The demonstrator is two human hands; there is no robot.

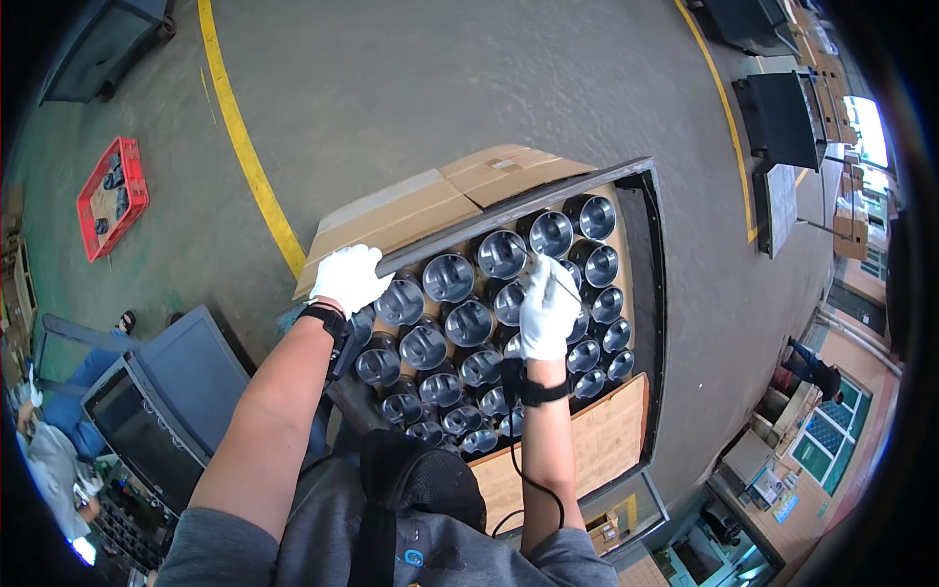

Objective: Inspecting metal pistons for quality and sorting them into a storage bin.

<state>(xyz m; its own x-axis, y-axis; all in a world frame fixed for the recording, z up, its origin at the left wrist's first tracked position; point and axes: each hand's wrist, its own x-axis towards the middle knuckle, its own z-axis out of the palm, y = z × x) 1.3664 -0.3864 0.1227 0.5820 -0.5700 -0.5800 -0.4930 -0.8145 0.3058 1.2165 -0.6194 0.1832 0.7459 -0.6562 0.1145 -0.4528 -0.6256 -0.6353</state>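
Observation:
Many shiny dark metal cups (450,278), round and hollow, stand mouth up in close rows inside a dark metal-framed crate (548,196). My left hand (350,279), in a white glove, is closed over the crate's far left rim, beside a cardboard flap (396,210). Over the cups on the right, my right hand (548,308), also gloved in white, has its fingers pinched together. A thin dark rod (526,250) sticks out from them toward the mouth of a cup. What kind of tool it is, I cannot make out.
A cardboard sheet (577,440) lies along the crate's near side. On the floor at left sits a red plastic basket (90,191) with dark parts. Grey metal carts (186,377) stand at left and others at upper right. A co-worker (61,440) is at the lower left.

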